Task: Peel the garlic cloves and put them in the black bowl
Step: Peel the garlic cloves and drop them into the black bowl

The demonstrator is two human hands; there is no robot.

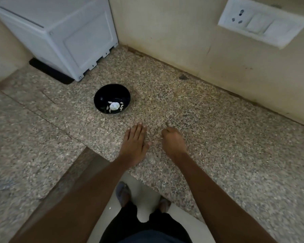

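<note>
While left hand (134, 142) lies flat on speckled granite, right hand (173, 141) curled, grip unclear, round black bowl (102, 99).

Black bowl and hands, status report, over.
Left hand flat on the counter, empty. Right hand fingers curled under, contents unclear. Black bowl holds garlic and loose cloves. Nothing between hands and bowl.
</note>
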